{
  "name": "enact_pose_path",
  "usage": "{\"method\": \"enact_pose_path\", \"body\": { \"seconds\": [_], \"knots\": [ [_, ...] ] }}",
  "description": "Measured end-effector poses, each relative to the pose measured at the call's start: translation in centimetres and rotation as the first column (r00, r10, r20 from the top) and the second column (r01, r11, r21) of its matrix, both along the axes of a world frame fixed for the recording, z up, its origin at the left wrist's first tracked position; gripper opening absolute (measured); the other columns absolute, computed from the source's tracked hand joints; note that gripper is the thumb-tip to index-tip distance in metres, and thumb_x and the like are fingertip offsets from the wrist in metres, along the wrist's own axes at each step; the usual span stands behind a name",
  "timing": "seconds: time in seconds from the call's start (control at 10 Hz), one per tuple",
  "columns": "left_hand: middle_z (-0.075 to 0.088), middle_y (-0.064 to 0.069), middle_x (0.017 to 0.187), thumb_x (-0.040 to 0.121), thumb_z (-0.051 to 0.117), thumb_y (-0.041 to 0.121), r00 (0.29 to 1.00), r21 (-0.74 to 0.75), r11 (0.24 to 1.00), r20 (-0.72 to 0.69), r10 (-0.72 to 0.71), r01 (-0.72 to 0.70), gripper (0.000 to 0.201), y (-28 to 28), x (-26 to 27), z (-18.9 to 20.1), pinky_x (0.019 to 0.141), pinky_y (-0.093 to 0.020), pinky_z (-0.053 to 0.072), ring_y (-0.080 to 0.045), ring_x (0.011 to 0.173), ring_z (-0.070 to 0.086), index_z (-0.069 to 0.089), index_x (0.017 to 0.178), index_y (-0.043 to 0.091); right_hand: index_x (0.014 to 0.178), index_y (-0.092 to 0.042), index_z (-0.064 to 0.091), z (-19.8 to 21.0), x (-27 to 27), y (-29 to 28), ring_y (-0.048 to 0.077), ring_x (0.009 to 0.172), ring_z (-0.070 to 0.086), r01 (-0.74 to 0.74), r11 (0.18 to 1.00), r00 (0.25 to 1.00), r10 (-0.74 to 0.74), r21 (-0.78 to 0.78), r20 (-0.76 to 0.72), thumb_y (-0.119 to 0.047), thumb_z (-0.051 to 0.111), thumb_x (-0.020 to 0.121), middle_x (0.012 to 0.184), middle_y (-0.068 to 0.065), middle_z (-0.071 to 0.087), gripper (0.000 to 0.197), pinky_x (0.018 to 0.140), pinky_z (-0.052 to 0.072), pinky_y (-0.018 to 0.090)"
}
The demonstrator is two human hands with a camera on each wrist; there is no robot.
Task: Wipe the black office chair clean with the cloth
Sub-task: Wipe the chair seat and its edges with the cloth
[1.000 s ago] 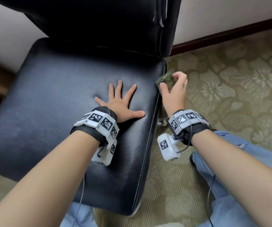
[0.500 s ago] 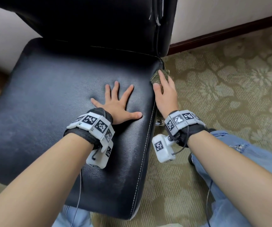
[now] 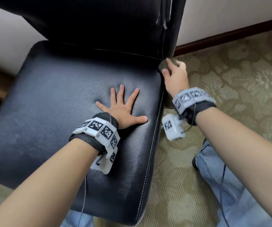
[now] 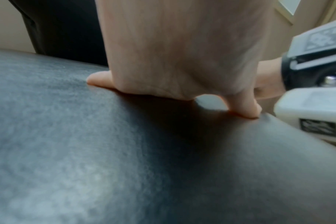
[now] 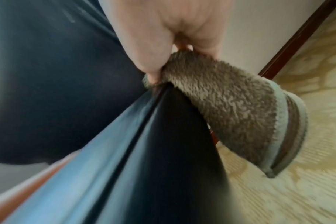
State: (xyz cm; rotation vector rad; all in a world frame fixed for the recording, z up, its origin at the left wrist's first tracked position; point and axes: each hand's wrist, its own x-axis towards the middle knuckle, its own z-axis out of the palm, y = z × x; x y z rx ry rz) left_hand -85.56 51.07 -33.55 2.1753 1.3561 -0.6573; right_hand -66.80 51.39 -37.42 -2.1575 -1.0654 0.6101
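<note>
Your left hand (image 3: 122,110) lies flat, fingers spread, on the black office chair (image 3: 53,99) seat. Your right hand (image 3: 174,76) grips the cloth (image 5: 230,109) (a brown terry one) against the seat's far right corner, where seat meets backrest. Half a second earlier the cloth sat nearer along that right edge; the left hand has not shifted.

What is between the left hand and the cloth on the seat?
Only bare black seat lies between the left hand and the cloth, as the head view shows.
</note>
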Motion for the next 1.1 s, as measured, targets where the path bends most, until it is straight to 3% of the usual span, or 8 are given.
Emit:
{"method": "enact_pose_path", "body": {
  "seconds": [0.1,0.4,0.6,0.8,0.9,1.0,1.1],
  "knots": [
    [-0.033,0.001,0.151,0.074,0.051,0.073,1.000,-0.011,1.000,-0.007,0.000,0.000,0.098,0.1,-0.1,-0.1,0.098,-0.074,-0.006,-0.026,0.137,-0.032,-0.017,0.140,0.050,0.137,-0.017,0.045,0.3,1.1,0.5,0.025,0.127,0.041,-0.057,0.998,0.998,0.057,-0.009,-0.022,-0.020,0.047,0.095,0.138,0.014,0.038,0.042,0.102,0.024,0.021],
    [-0.033,0.001,0.151,0.074,0.051,0.073,1.000,-0.005,1.000,-0.012,0.010,-0.010,0.098,0.1,0.0,-0.1,0.098,-0.074,-0.006,-0.026,0.137,-0.032,-0.017,0.140,0.050,0.135,-0.020,0.046,-0.7,-2.4,-9.5,0.026,0.126,0.038,-0.246,0.969,0.966,0.246,0.016,-0.072,-0.016,0.054,0.093,0.134,0.018,0.039,0.043,0.096,0.018,0.011],
    [-0.031,0.002,0.152,0.074,0.052,0.072,1.000,0.012,1.000,0.002,0.026,-0.026,0.097,0.1,0.7,-0.1,0.098,-0.074,-0.006,-0.025,0.138,-0.030,-0.015,0.141,0.051,0.134,-0.017,0.050,-0.4,-1.8,-6.8,0.026,0.125,0.040,-0.129,0.990,0.991,0.131,0.058,-0.038,-0.013,0.054,0.092,0.136,0.016,0.039,0.042,0.101,0.023,0.018],
    [-0.031,0.001,0.151,0.074,0.052,0.073,1.000,0.007,1.000,0.008,0.027,-0.027,0.097,0.3,1.0,-0.1,0.098,-0.074,-0.006,-0.025,0.138,-0.031,-0.015,0.141,0.051,0.135,-0.014,0.048,1.7,1.6,-0.9,0.022,0.123,0.044,0.003,0.992,1.000,-0.001,0.124,-0.013,-0.017,0.052,0.093,0.131,0.014,0.045,0.042,0.098,0.023,0.014],
    [-0.032,0.001,0.151,0.074,0.052,0.073,1.000,0.004,1.000,0.004,0.018,-0.018,0.097,0.3,0.9,-0.2,0.098,-0.074,-0.006,-0.026,0.138,-0.031,-0.016,0.141,0.050,0.133,-0.017,0.050,2.4,2.4,1.4,0.023,0.125,0.043,-0.088,0.990,0.995,0.082,0.109,0.057,-0.020,0.051,0.093,0.134,0.012,0.044,0.041,0.101,0.026,0.019],
    [-0.032,0.001,0.151,0.074,0.052,0.073,1.000,-0.003,1.000,0.003,0.020,-0.020,0.098,0.4,1.0,-0.2,0.098,-0.074,-0.007,-0.026,0.137,-0.031,-0.016,0.141,0.050,0.132,-0.020,0.052,1.8,2.2,2.5,0.029,0.125,0.044,-0.104,0.994,0.993,0.106,-0.045,0.046,-0.027,0.048,0.095,0.137,0.014,0.046,0.038,0.101,0.032,0.027],
    [-0.032,0.001,0.151,0.075,0.051,0.072,1.000,-0.005,1.000,0.003,0.020,-0.020,0.097,0.4,0.9,-0.2,0.099,-0.073,-0.007,-0.026,0.137,-0.032,-0.016,0.141,0.050,0.133,-0.019,0.051,1.2,1.8,1.3,0.024,0.127,0.043,-0.065,0.998,0.996,0.064,-0.013,-0.058,-0.024,0.047,0.096,0.136,0.011,0.048,0.037,0.101,0.028,0.023]
  ]
}}
